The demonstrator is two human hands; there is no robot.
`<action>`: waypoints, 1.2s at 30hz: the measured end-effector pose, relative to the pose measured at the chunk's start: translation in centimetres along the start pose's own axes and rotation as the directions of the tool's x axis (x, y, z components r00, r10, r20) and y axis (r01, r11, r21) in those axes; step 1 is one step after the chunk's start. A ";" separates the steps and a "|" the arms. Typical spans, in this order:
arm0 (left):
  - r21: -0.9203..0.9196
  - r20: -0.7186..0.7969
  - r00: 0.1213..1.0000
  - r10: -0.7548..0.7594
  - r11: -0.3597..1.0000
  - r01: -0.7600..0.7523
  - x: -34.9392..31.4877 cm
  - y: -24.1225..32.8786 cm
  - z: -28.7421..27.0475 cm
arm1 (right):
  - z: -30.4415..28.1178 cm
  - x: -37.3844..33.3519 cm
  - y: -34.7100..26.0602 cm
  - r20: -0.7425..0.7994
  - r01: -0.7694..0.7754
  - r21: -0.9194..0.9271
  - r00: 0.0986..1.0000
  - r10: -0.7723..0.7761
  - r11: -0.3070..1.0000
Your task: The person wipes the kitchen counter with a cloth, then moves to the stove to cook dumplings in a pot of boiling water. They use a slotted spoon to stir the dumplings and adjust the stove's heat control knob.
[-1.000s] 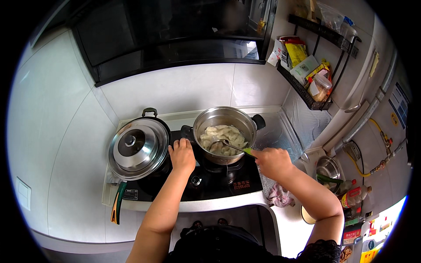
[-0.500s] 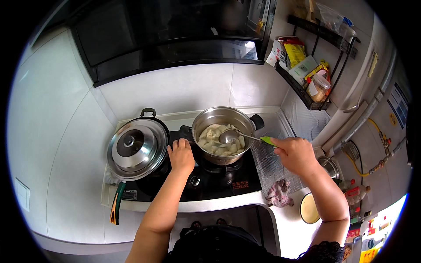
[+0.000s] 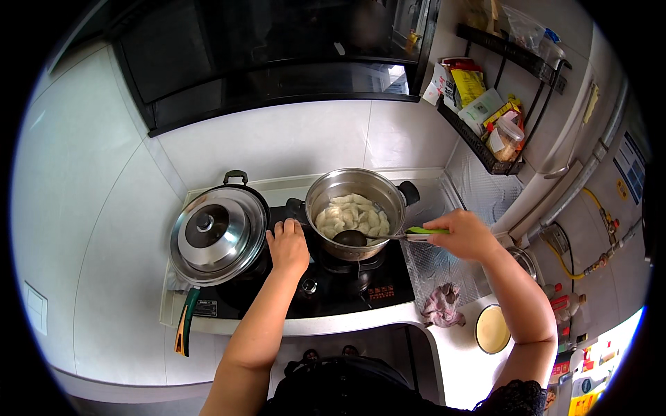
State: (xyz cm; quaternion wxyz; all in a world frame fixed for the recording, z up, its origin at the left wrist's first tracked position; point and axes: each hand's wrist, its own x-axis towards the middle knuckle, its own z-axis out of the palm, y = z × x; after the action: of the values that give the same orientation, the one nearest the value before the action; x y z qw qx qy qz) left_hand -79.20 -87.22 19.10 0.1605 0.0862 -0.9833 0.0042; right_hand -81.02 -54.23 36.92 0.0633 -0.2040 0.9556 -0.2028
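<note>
My right hand (image 3: 463,234) grips the green-and-grey handle of a metal ladle (image 3: 350,238). The ladle reaches in over the right side of a steel pot (image 3: 347,179), its dark-looking bowl at the near inner edge. Pale dumplings (image 3: 347,211) lie crowded together in the pot. By the pot's left black handle, my left hand (image 3: 287,248) has its fingers stretched out; whether they touch the handle is hard to tell. Left of that hand stands a pan (image 3: 266,201) covered by a steel lid (image 3: 232,229) with a dark centre and knob.
Both vessels stand on a black glass stove (image 3: 326,298). To the right are a crumpled cloth (image 3: 444,305), a cream-coloured bowl (image 3: 491,329) and several bottles (image 3: 565,305). A wall rack (image 3: 479,142) holds packets and a jar. Dark range hood (image 3: 270,83) hangs above.
The ladle bowl has shifted toward me and slightly left, from among the dumplings to the near side, and now looks darker. My right hand has tilted; the left stays put.
</note>
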 end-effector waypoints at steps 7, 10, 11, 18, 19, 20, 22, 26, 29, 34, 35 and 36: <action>-0.021 -0.032 0.999 0.007 1.000 -0.008 0.0 0.1 -0.1 | 4.5 0.2 0.2 -0.108 0.069 -0.209 0.990 -0.093 0.975; -0.021 -0.030 1.000 0.004 1.000 -0.005 0.0 0.1 -0.2 | 5.6 0.0 -0.4 -0.138 0.043 -0.255 0.987 -0.080 0.966; -0.019 -0.032 0.999 0.006 1.000 -0.007 0.0 0.1 -0.1 | 5.9 -0.1 -0.4 -0.148 0.038 -0.266 0.986 -0.079 0.963; -0.021 -0.008 1.000 0.004 1.000 -0.004 0.1 0.0 -0.1 | 8.8 0.4 0.7 -0.278 0.124 -0.277 0.939 -0.203 0.953; -0.015 -0.007 1.000 0.006 1.000 -0.006 0.1 0.0 -0.2 | 9.4 0.6 1.0 -0.295 0.132 -0.277 0.931 -0.215 0.952; -0.008 -0.006 1.000 0.007 1.000 -0.007 0.1 0.0 -0.2 | 9.9 0.7 1.2 -0.311 0.141 -0.277 0.923 -0.227 0.950; -0.002 -0.006 1.000 0.007 1.000 -0.007 0.1 0.1 -0.2 | 10.7 1.1 1.6 -0.339 0.146 -0.290 0.908 -0.244 0.946; -0.011 0.002 1.000 0.008 1.000 -0.008 0.1 0.0 -0.3 | 11.3 1.8 1.9 -0.389 0.129 -0.315 0.886 -0.252 0.940; -0.011 0.010 1.000 0.010 1.000 -0.010 0.1 0.0 -0.4 | 11.1 2.2 2.3 -0.488 0.163 -0.340 0.811 -0.322 0.926; 0.001 0.019 1.000 0.011 1.000 -0.011 0.2 0.0 -0.3 | 6.5 0.5 0.7 -0.454 0.120 -0.279 0.858 -0.241 0.953; 0.002 0.021 1.000 0.011 1.000 -0.011 0.1 -0.1 -0.3 | 5.4 0.1 0.2 -0.439 0.106 -0.257 0.873 -0.213 0.961; 0.003 0.024 1.000 0.012 1.000 -0.012 0.1 -0.2 -0.3 | 4.2 -0.4 -0.4 -0.399 0.050 -0.206 0.907 -0.130 0.977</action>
State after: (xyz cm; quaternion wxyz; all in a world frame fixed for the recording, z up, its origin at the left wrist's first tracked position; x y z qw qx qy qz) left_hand -79.19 -87.39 19.46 0.1487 0.0807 -0.9856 0.0055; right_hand -79.65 -55.87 33.28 -0.1682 -0.2060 0.9520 -0.1513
